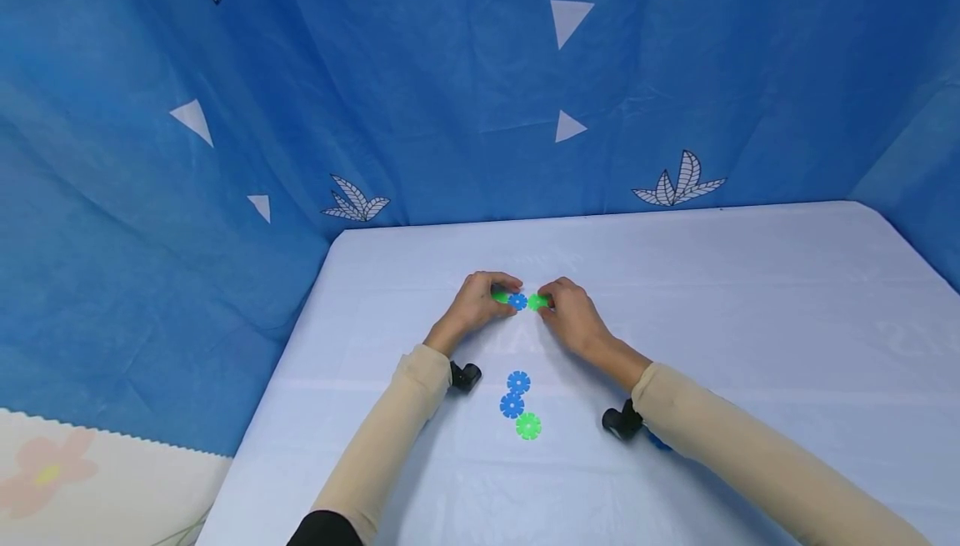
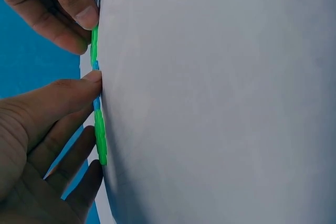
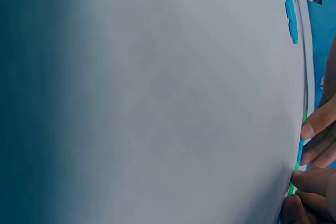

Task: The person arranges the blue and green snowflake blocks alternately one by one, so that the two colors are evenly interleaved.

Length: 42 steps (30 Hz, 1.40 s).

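In the head view, my left hand curls round a blue notched plastic disc and a green notched disc beside it. The left wrist view shows its thumb on the blue disc, with the green disc edge-on near the other fingers. My right hand pinches another green notched disc just right of the blue one. All three lie in a row at table level. Whether their notches interlock is too small to tell.
Nearer on the white table lie two blue discs, one far and one near, with a green disc beside them. Something blue is partly hidden under the right forearm. A blue curtain hangs behind the table.
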Tool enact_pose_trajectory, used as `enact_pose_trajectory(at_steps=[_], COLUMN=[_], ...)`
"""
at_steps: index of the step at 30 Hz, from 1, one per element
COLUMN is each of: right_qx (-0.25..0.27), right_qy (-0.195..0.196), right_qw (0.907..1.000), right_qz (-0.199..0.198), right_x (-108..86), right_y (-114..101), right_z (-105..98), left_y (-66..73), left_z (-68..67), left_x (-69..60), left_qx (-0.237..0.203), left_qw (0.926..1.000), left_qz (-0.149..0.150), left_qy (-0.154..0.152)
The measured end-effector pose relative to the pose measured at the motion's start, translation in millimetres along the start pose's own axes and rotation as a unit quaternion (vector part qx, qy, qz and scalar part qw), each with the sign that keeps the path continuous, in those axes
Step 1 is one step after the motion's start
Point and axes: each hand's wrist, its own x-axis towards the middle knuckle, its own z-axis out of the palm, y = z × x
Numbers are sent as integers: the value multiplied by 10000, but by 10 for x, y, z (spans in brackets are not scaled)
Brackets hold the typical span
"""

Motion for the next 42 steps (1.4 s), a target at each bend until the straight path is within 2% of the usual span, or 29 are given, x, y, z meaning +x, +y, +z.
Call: enact_pose_trajectory(at_steps=[19,28,32,35,42], right_qx=[-312,-313,-518,-611,-216], right_qy=[-195,-512,-670,-982,-2024], right_qw=[9993,9981,9961,9905,9647], right_qz=[-28,116,-242,-742,-1674], right_x=[-8,-136,-267,-368,-524], right_y=[-25,-79,-107,-124,-137], right_z=[-11,-72,-93,-110,-121], left_y=[-8,1,2,4,4], left_z=[13,-1,-4,-7,-1], left_x=[-15,-28,-30,-30,-30], left_qx=[-61,-54,-79,-92,-90], left_qw=[10000,10000,9999,9999,9999], left_qz=[-33,-44,-69,-73,-102], left_qy=[21,-21,-49,-48,-42])
